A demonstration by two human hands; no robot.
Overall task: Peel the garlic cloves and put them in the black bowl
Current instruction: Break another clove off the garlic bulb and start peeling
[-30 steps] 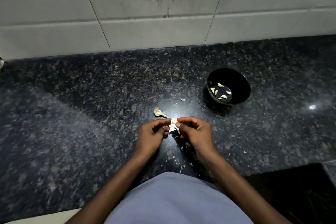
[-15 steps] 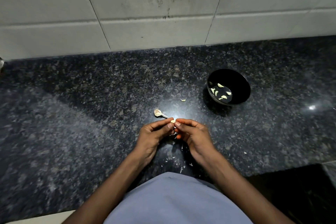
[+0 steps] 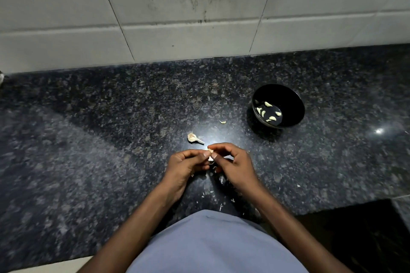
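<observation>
Dark speckled granite countertop (image 3: 88, 162) carries scattered skin flakes (image 3: 210, 193) near its front edge. Above them, left hand (image 3: 186, 166) and right hand (image 3: 235, 164) meet, curled fingertips pinching one garlic clove (image 3: 210, 154). Just beyond lies a garlic stem remnant (image 3: 193, 138). Farther right, the black bowl (image 3: 288, 99) contains peeled cloves (image 3: 268, 113). Stained white wall tiles (image 3: 177, 17) stand behind.

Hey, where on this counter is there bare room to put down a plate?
The widest bare stretch of counter lies left of the left hand, running back to the tiled wall. Another runs between the wall and the black bowl. It is crowded by the garlic stem, the right hand and the peel scraps.
</observation>
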